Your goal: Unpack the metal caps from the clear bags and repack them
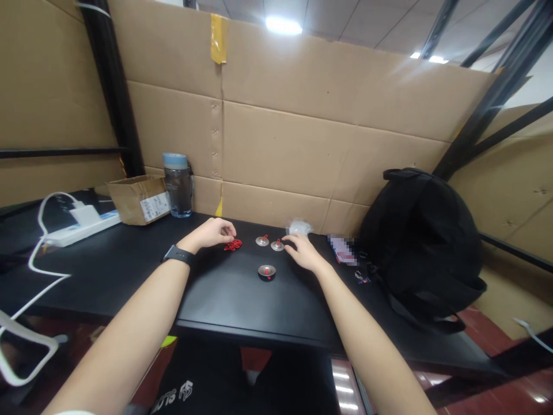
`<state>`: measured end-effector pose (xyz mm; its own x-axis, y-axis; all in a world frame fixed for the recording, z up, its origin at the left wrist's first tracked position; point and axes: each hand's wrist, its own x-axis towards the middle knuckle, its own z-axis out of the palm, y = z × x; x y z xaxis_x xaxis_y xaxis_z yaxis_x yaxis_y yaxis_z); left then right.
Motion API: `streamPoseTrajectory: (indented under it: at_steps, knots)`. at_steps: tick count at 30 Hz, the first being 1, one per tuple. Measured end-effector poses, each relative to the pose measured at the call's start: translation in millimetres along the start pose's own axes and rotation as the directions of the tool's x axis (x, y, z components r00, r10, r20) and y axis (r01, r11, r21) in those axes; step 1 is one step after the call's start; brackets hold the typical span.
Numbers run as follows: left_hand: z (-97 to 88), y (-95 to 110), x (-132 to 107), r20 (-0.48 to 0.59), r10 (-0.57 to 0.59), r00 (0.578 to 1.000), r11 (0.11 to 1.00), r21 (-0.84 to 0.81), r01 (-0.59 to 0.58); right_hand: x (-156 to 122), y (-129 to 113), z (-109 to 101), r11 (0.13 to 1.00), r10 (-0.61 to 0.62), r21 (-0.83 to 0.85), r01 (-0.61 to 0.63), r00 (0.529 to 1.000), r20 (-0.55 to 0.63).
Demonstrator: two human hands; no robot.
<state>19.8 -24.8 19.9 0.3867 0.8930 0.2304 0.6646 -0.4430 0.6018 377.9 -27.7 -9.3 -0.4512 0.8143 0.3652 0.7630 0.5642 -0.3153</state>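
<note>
At the pile of red cord [233,245] is my left hand [215,231], its fingers curled and their tips pressed together on the cord. My right hand [301,251] has its fingers apart, with the fingertips at the edge of a small metal finger cymbal [277,246] that has a red cord loop on top. Just left of that lies a second finger cymbal [261,242], also with a red loop. Closer to me a third finger cymbal [266,270] rests hollow side up, with red cord in its middle.
Behind my right hand lies a clear plastic bag [299,227]. A black backpack [423,248], keys [362,278] and a blurred packet [343,249] are on the right. On the left stand a water bottle [178,187], a cardboard box [140,199] and a white power strip [84,229].
</note>
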Motion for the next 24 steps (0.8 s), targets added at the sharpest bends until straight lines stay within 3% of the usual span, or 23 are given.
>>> streamPoseTrajectory:
  at_steps: [7, 11, 14, 18, 20, 22, 24]
  knots:
    - [4.9, 1.1, 3.0, -0.119, 0.07, 0.99, 0.99, 0.129, -0.054, 1.9, -20.2, 24.2, 0.99, 0.115, -0.099, -0.097, 0.974, 0.197]
    - [16.7, 9.1, 8.2, -0.185, 0.205, 0.961, 0.971, 0.166, -0.175, 5.3, -20.5, 29.5, 0.986, 0.142, -0.105, -0.126, 0.976, 0.166]
    - [28.5, 27.3, 8.5, -0.191, 0.297, 0.936, 0.951, 0.145, -0.272, 5.7, -19.2, 29.6, 0.995, 0.083, -0.055, -0.077, 0.991, 0.107]
    - [46.2, 50.7, 6.4, -0.126, 0.374, 0.919, 0.925, 0.117, -0.361, 6.7, -14.5, 24.2, 0.988, -0.019, 0.152, 0.026, 0.999, -0.047]
    - [55.8, 57.1, 6.2, -0.091, 0.404, 0.91, 0.912, 0.118, -0.392, 7.6, -14.0, 19.3, 0.951, -0.004, 0.306, 0.039, 0.993, -0.114]
    - [65.2, 61.0, 6.8, -0.124, 0.404, 0.907, 0.914, 0.102, -0.393, 7.7, -16.5, 14.1, 0.867, 0.055, 0.497, 0.012, 0.991, -0.118]
    - [73.2, 64.5, 7.5, -0.221, 0.383, 0.897, 0.924, 0.069, -0.377, 6.8, -21.9, 10.4, 0.737, 0.11, 0.675, -0.036, 0.992, -0.066]
